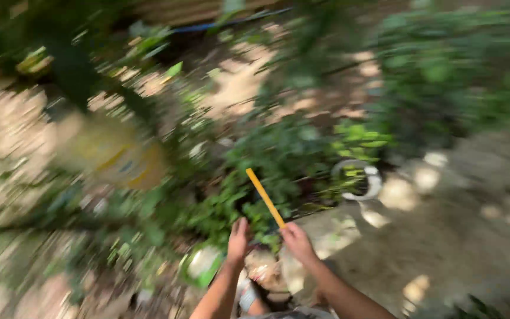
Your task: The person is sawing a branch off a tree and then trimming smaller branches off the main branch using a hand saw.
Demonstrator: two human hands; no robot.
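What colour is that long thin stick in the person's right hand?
The stick is yellow, seen in the head view, held by the right hand.

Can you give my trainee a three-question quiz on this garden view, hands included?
1. True or false: the right hand holds a yellow stick.
2. What lies past the stick's tip? A) green plants B) a brick wall C) water
3. Which side of the view shows bare paving?

Key: 1 true. 2 A. 3 the right side. The left hand is raised beside the stick; blur hides whether it grips anything.
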